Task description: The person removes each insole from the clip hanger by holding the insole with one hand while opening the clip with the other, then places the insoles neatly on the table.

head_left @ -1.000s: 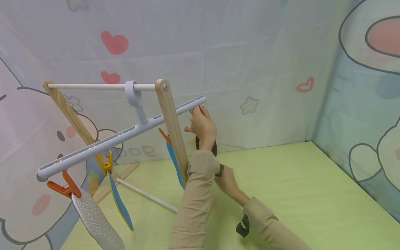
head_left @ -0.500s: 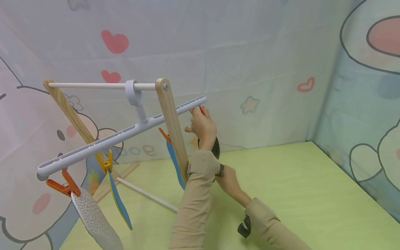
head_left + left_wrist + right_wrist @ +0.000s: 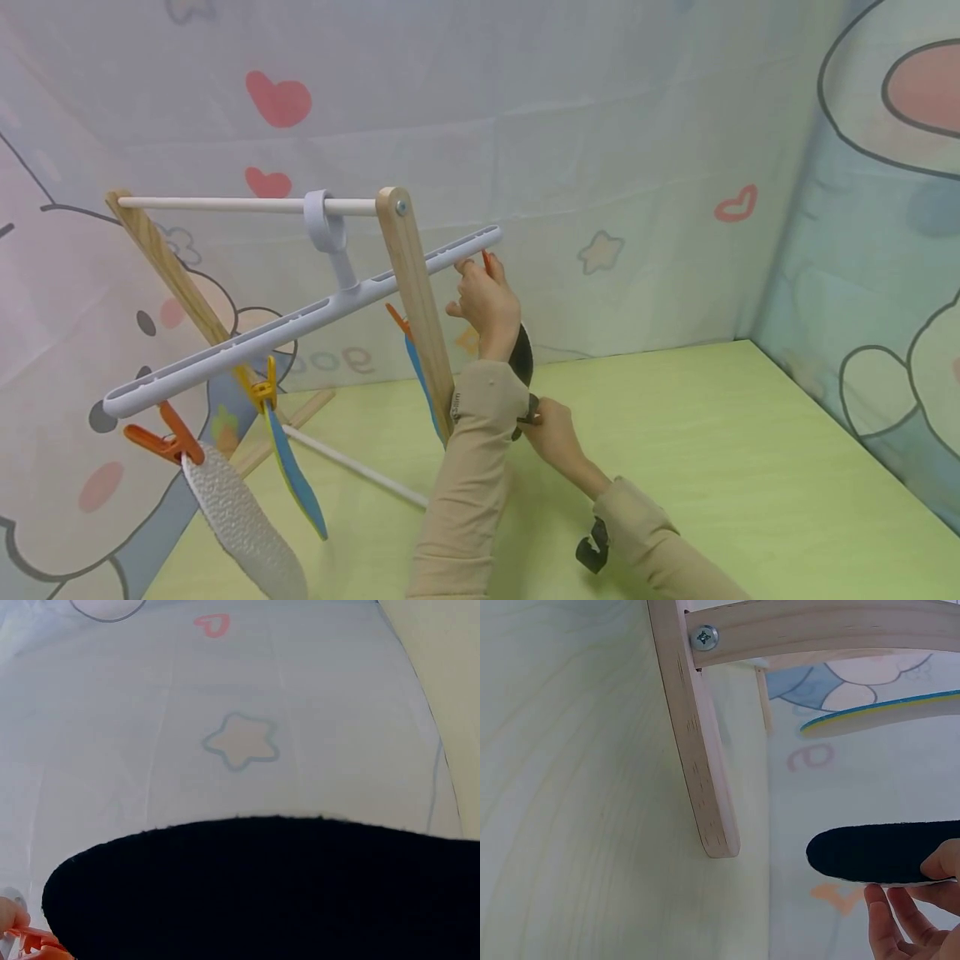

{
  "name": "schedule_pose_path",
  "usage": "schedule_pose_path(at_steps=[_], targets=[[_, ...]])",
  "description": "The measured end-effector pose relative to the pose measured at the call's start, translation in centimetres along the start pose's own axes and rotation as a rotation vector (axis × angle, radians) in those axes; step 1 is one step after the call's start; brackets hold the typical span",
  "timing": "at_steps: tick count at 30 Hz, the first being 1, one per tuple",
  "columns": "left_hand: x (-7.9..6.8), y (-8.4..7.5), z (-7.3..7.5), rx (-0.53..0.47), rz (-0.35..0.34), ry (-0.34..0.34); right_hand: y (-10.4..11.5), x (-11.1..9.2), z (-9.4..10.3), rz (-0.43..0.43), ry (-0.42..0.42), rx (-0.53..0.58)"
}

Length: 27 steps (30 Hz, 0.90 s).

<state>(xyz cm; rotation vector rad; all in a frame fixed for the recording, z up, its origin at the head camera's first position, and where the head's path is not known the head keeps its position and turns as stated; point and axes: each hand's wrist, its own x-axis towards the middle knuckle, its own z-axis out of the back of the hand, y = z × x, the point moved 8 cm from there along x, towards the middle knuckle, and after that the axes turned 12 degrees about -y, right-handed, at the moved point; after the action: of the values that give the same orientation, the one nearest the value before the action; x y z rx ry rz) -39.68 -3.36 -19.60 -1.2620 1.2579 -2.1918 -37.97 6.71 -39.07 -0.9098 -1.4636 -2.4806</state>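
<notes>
For this step, which looks to be the seating of the black insole (image 3: 862, 853) in the far clip (image 3: 487, 262) of the hanger (image 3: 240, 346), the clip is best squeezed firmly by the left hand (image 3: 489, 307) while the insole's upper edge is fed well between its jaws by the right hand (image 3: 551, 433). Pressure should be eased off gradually, and the lower end supported until the bite is proven by a light tug. Little downward force should be put on the far end, since the hanger is hung from a single hook on the rod (image 3: 225, 205) and could be tipped or swung. Contact with the stand's near post (image 3: 416, 308) should be avoided.

The clip is pinched in the left fingers, at the far right end of the hanger. Whether the insole has been caught in it cannot be told, as that spot is covered by the left hand.

The insole lies behind and below the left hand and is partly hidden by the sleeve. It is grasped by the right fingers, with the thumb laid on the dark face and the other fingers set at the pale underside; its rounded lower end is left free below them.
</notes>
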Motion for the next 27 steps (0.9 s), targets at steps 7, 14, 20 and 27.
schedule_pose_path(at_steps=[7, 14, 20, 27], targets=[[-0.02, 0.1, 0.2, -0.073, -0.015, -0.023, 0.36, -0.41, 0.32, 0.042, -0.008, 0.027], [-0.08, 0.16, 0.19, -0.169, -0.015, -0.021, 0.28, -0.58, 0.34, 0.051, 0.0, 0.059], [-0.19, 0.06, 0.27, -0.19, -0.014, -0.014, 0.44, -0.73, 0.53, 0.066, 0.008, 0.047], [-0.2, 0.18, 0.41, -0.212, -0.018, -0.029, 0.13, -0.59, 0.62, 0.039, 0.014, 0.05]])
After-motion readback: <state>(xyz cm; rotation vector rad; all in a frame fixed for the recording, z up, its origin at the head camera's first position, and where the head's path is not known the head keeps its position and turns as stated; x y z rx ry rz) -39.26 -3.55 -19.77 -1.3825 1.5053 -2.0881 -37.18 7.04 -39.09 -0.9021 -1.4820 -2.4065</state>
